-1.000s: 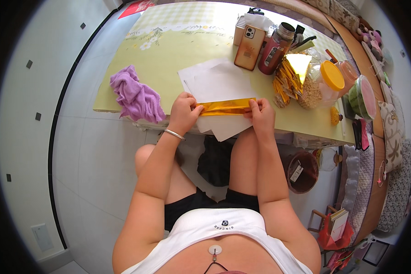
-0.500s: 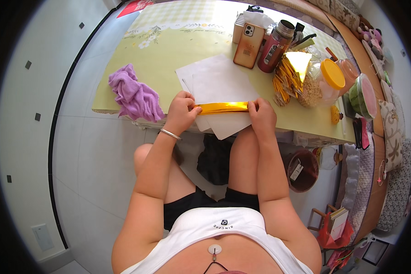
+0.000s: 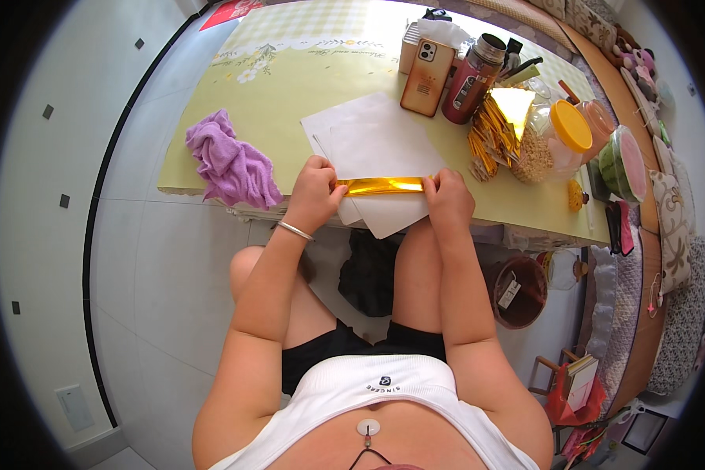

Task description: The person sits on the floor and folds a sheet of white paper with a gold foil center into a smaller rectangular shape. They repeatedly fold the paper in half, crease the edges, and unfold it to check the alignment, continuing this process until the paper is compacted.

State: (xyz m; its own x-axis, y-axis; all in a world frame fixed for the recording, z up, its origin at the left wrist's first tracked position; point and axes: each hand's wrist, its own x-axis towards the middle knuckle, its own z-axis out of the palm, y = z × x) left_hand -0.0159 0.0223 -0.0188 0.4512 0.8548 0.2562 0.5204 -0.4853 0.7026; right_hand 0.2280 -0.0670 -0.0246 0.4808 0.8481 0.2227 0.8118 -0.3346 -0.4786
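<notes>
A narrow folded strip of shiny gold paper (image 3: 384, 186) stretches level between my two hands, over the front edge of the table. My left hand (image 3: 315, 192) pinches its left end between thumb and fingers. The right end is gripped by my right hand (image 3: 450, 200), with the thumb on top. Beneath the strip lie several white paper sheets (image 3: 384, 141), overlapping at angles, their near corner sticking out past the table edge. The fingertips under the strip are hidden.
A crumpled purple cloth (image 3: 231, 160) lies left on the table (image 3: 290, 86). At the right stand a phone (image 3: 428, 77), a dark red flask (image 3: 471, 82), a pile of folded gold paper pieces (image 3: 493, 133), a yellow-lidded jar (image 3: 560, 133) and a cut watermelon (image 3: 623, 164). A bin (image 3: 519, 294) stands below.
My hands have shifted very slightly and the gold strip looks a little flatter, still held at both ends. Everything else is the same.
</notes>
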